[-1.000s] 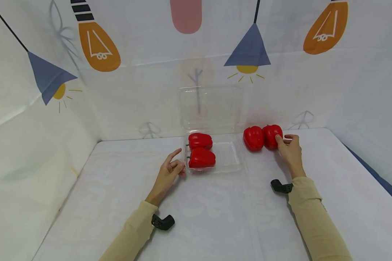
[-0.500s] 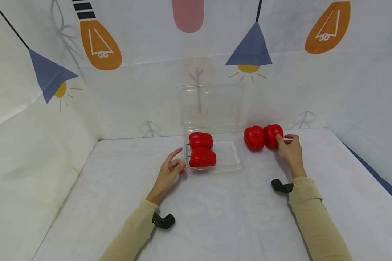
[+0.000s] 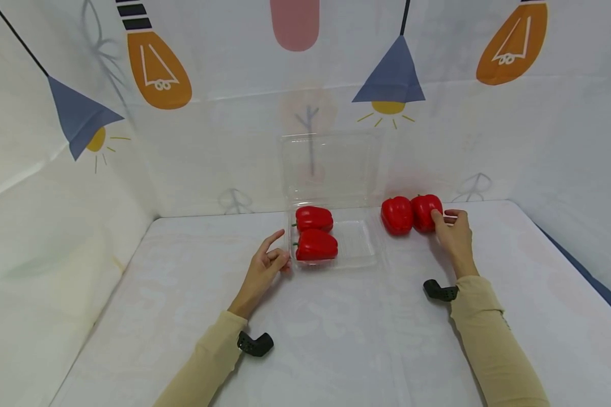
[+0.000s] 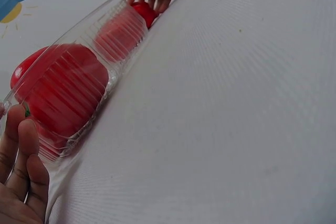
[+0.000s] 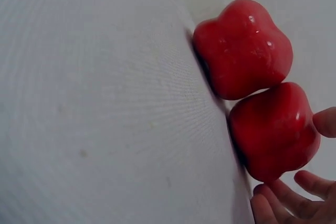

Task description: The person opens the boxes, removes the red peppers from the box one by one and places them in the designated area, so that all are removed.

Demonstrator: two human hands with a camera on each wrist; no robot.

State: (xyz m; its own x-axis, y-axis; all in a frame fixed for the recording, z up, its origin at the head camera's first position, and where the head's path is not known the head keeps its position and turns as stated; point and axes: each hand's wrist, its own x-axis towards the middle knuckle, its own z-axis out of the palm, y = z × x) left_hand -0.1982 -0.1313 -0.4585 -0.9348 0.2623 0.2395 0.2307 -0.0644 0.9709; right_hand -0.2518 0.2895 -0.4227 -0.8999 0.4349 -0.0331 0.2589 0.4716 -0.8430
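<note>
A clear plastic clamshell box [image 3: 355, 240] stands at the back of the table, its lid [image 3: 336, 169] raised against the backdrop. Two red bell peppers, a rear one [image 3: 314, 219] and a front one [image 3: 317, 245], lie on their sides in its left half, green stems pointing left. My left hand [image 3: 262, 271] is at the box's left side, fingers loosely bent and holding nothing. Right of the box, two more red bell peppers stand side by side. My right hand [image 3: 455, 240] holds the right-hand pepper [image 5: 275, 129], thumb on one side and fingers on the other; its neighbour [image 5: 244, 51] sits against it.
The white-covered table [image 3: 326, 339] runs back to a printed fabric backdrop [image 3: 224, 141] with lamp and bulb pictures. Fabric also rises along the left and right sides. Black wrist devices, one on the left [image 3: 255, 344] and one on the right [image 3: 440, 290], stick out inward.
The head view has shifted very slightly. Both hands and all the peppers stay in place.
</note>
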